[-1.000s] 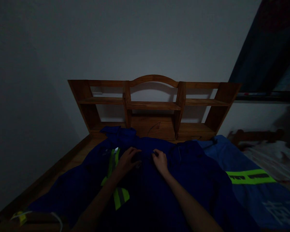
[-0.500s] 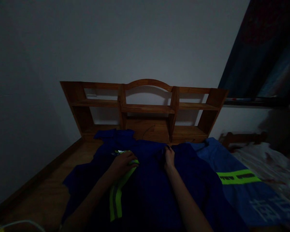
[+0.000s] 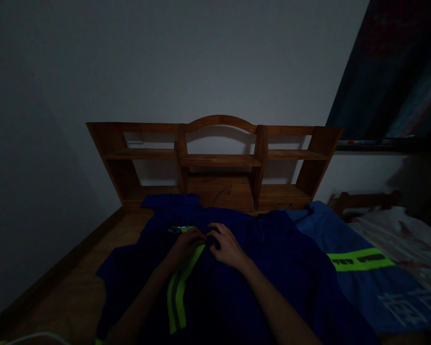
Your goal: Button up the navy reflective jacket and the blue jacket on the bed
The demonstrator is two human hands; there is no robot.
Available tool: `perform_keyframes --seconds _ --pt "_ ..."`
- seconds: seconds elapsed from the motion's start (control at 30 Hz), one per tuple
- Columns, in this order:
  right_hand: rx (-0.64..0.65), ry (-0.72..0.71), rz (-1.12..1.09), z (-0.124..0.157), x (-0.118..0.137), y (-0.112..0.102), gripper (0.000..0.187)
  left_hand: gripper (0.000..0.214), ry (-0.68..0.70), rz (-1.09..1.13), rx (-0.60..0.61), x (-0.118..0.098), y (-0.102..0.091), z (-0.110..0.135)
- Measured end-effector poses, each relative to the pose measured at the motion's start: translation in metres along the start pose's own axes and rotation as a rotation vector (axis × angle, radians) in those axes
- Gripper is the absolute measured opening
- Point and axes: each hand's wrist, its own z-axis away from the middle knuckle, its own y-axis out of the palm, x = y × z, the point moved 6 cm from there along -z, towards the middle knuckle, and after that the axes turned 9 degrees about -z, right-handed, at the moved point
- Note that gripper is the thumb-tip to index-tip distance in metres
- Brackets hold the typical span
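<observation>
A dark blue work jacket [image 3: 273, 258] with neon-green reflective stripes [image 3: 177, 297] lies spread on a wooden bed board [image 3: 79, 287] in dim light. My left hand [image 3: 187, 243] rests on the upper end of the green stripe, fingers curled onto the cloth. My right hand [image 3: 227, 245] lies right beside it, fingers bent and pressed on the blue fabric. The two hands touch at the fingertips near the jacket's chest. What the fingers pinch is too dark to make out.
A wooden headboard with open shelves [image 3: 219, 160] stands against the pale wall behind the jacket. A lighter blue garment [image 3: 362, 261] with a green band lies to the right. Pale bedding [image 3: 409, 244] lies at far right. A white cable [image 3: 32, 338] shows at the bottom left.
My right hand has moved left from the jacket's middle to meet my left hand. The green stripe now lies straighter under my left hand.
</observation>
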Motion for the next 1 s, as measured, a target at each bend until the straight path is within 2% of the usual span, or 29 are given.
perform_keyframes --seconds 0.07,0.17,0.27,0.37,0.53,0.73,1.0 --pt "0.102 0.007 -0.031 0.002 -0.004 0.005 0.039 0.015 -0.006 -0.003 0.024 0.003 0.001 0.000" --pt "0.139 0.040 -0.057 0.005 -0.011 0.002 0.034 0.015 -0.012 -0.030 0.029 0.001 0.001 0.000" --pt "0.155 0.048 -0.051 0.006 -0.014 -0.001 0.033 0.018 -0.036 -0.119 -0.061 -0.006 -0.005 0.004" --pt "0.112 0.033 -0.002 0.005 -0.014 -0.005 0.026 0.021 -0.081 -0.232 -0.141 -0.011 -0.009 0.009" --pt "-0.015 0.006 0.108 0.001 -0.014 -0.013 0.015 0.025 -0.181 -0.406 -0.213 -0.006 -0.015 0.014" --pt "-0.033 0.004 0.100 0.003 -0.016 -0.010 0.017 0.026 -0.028 -0.342 -0.153 -0.009 -0.009 0.014" --pt "0.034 -0.023 0.101 0.004 -0.009 -0.007 0.013 0.029 -0.004 -0.325 -0.128 -0.003 -0.002 0.013"
